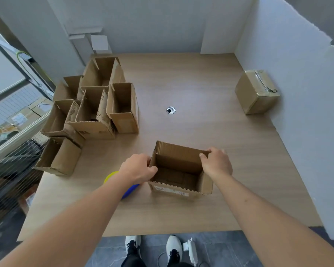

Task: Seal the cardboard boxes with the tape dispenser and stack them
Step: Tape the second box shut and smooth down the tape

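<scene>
Far left, the heap of open boxes (93, 105) crowds the desk (181, 212) edge; I judge a careless sweep could knock one off. My left hand (137, 168) has its grip on the open box's (179, 170) left wall, hiding the blue-and-yellow tape dispenser (112, 177) just beside; an elbow could nudge it. My right hand (216, 162) pinches the far-right flap. Rightward is free desk, then the sealed box (255, 92) by the wall.

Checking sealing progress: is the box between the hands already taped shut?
No, the cardboard box gripped by both hands stands open, its flaps up and inside visible.
</scene>
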A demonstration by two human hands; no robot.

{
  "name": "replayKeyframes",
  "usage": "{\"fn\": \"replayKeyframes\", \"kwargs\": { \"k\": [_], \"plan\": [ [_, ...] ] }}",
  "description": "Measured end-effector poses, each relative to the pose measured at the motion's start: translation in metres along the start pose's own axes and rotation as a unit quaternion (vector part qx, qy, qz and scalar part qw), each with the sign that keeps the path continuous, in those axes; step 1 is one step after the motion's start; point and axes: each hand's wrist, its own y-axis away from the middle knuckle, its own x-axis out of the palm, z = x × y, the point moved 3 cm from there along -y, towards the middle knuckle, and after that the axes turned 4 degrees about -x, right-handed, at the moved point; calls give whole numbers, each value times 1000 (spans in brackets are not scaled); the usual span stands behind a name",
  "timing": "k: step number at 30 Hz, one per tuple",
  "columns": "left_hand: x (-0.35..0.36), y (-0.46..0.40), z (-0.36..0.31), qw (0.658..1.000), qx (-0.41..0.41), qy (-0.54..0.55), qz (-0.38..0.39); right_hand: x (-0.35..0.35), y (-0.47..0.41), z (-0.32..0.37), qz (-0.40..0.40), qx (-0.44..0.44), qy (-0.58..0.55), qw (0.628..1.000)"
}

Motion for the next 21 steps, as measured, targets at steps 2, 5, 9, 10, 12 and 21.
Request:
{"fn": "replayKeyframes", "kwargs": {
  "k": [2,5,9,10,12,21],
  "plan": [
    [4,3,0,999,31,10,10,2,1,2,2,22,-39,999],
    [12,5,3,997,69,41,19,6,4,7,15,37,-136,990],
    [17,9,2,993,99,44,53,11,10,11,40,15,-144,989],
    [19,10,1,991,107,30,75,12,11,11,48,7,-145,988],
    [21,14,1,987,106,5,122,13,13,11,64,-7,-137,988],
    [39,3,0,996,87,19,19,14,32,11,75,-75,-62,992]
  ]
}}
